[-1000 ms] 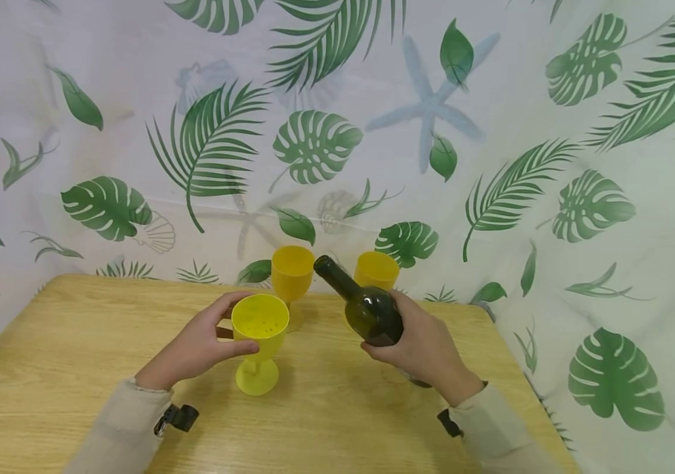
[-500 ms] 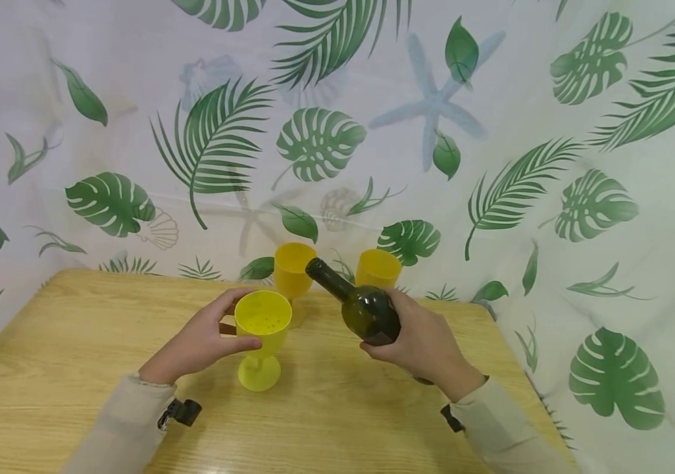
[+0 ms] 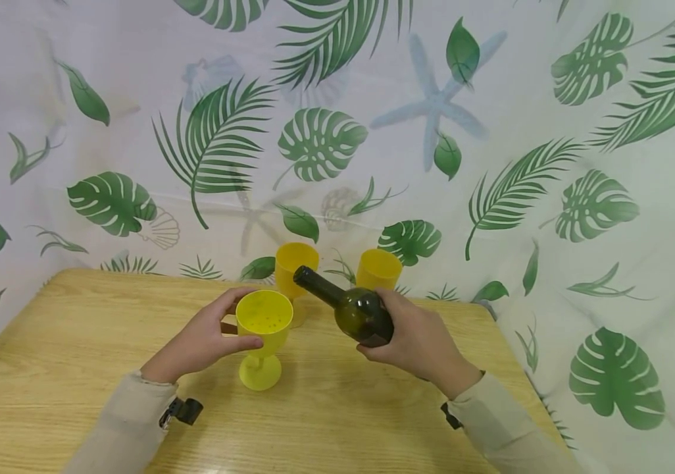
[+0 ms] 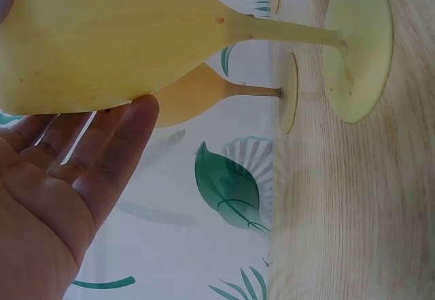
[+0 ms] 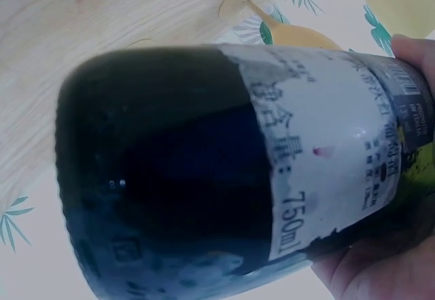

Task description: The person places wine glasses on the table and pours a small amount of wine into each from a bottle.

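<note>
In the head view, a yellow goblet [image 3: 263, 345] stands upright, its foot at the tabletop and dark specks inside its bowl. My left hand [image 3: 207, 336] holds that bowl from the left, thumb across the front and fingers behind. The left wrist view shows its fingers [image 4: 126, 143] against the goblet's side. My right hand [image 3: 423, 339] grips a dark green wine bottle [image 3: 358, 313] by its body. The bottle is tilted, its neck pointing left, with the mouth up and to the right of the goblet's rim. A white label [image 5: 319, 143] marked 750ml shows in the right wrist view.
Two darker yellow goblets stand at the back: one [image 3: 295, 280] beyond the bottle's neck, the other [image 3: 379, 266] partly hidden behind the bottle and right hand. A leaf-print sheet [image 3: 243, 243] hangs behind the wooden table [image 3: 130, 316].
My right hand has shifted left with the bottle, bringing its mouth nearer the held goblet and lowering the neck a little. The left hand keeps its hold on the goblet.
</note>
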Tool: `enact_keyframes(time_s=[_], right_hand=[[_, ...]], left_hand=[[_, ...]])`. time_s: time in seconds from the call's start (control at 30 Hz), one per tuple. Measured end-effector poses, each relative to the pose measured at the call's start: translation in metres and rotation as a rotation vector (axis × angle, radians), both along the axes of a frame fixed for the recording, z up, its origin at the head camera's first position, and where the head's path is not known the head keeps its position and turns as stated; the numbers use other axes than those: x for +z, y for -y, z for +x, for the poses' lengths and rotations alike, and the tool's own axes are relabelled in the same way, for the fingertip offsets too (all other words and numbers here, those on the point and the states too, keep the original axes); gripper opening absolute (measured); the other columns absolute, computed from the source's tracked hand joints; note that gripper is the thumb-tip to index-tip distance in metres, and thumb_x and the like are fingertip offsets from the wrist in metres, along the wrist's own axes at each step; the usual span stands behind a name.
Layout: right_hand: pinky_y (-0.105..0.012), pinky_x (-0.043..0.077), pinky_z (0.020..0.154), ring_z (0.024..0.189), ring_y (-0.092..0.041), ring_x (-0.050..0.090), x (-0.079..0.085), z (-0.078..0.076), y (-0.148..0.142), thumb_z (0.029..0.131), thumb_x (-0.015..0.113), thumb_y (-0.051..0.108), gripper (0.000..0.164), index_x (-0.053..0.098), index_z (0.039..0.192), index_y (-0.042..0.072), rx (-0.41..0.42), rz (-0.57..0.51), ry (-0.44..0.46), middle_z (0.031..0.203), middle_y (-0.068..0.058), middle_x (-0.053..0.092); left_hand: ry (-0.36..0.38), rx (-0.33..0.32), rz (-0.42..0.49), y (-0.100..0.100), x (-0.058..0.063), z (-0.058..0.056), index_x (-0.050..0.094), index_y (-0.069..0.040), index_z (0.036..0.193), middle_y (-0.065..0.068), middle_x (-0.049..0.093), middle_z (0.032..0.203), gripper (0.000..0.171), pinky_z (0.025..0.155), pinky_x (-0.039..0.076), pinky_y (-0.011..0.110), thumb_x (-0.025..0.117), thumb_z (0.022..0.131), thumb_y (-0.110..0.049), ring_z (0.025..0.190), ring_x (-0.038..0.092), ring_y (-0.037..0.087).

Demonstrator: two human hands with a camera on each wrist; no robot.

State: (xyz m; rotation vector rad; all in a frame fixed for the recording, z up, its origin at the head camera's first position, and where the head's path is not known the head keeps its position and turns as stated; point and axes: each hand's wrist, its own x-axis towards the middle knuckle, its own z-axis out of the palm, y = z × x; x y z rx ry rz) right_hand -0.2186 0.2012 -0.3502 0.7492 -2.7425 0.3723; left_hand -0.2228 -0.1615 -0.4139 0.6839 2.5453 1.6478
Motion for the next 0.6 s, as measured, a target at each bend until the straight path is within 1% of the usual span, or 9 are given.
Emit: enact_keyframes(time_s=[0.13,0.33,0.6], right_hand=[[-0.036,0.058,0.071,0.086,-0.016,0.068,-0.0002,-0.0018,0.0016,0.068,0.094,0.048,0.085,0.056,0.135,0.013,0.011,0.032,-0.026,0.115,-0.001,0.071],[-0.034,0.058,0.070,0.083,-0.014,0.067,-0.0002,-0.0010,0.0043,0.068,0.093,0.049,0.084,0.056,0.134,0.013,0.018,0.074,-0.026,0.113,0.000,0.070],[-0.034,0.059,0.068,0.084,-0.015,0.068,0.0060,0.0010,0.0072,0.069,0.092,0.050,0.085,0.055,0.136,0.013,0.016,0.124,-0.046,0.115,-0.001,0.070]], left_hand=[[0.004,0.000,0.008,0.0000,-0.0004,-0.0012,0.044,-0.019,0.153,0.004,0.056,0.143,0.081,0.098,0.056,0.046,0.086,0.086,-0.037,0.119,0.059,0.028],[0.017,-0.006,0.015,-0.0006,-0.0003,0.0001,0.045,-0.022,0.152,0.004,0.056,0.141,0.080,0.099,0.055,0.048,0.086,0.086,-0.037,0.116,0.059,0.029],[0.015,-0.005,0.008,-0.0010,0.0008,-0.0003,0.045,-0.025,0.151,0.002,0.057,0.140,0.078,0.099,0.055,0.048,0.086,0.086,-0.038,0.115,0.058,0.027]])
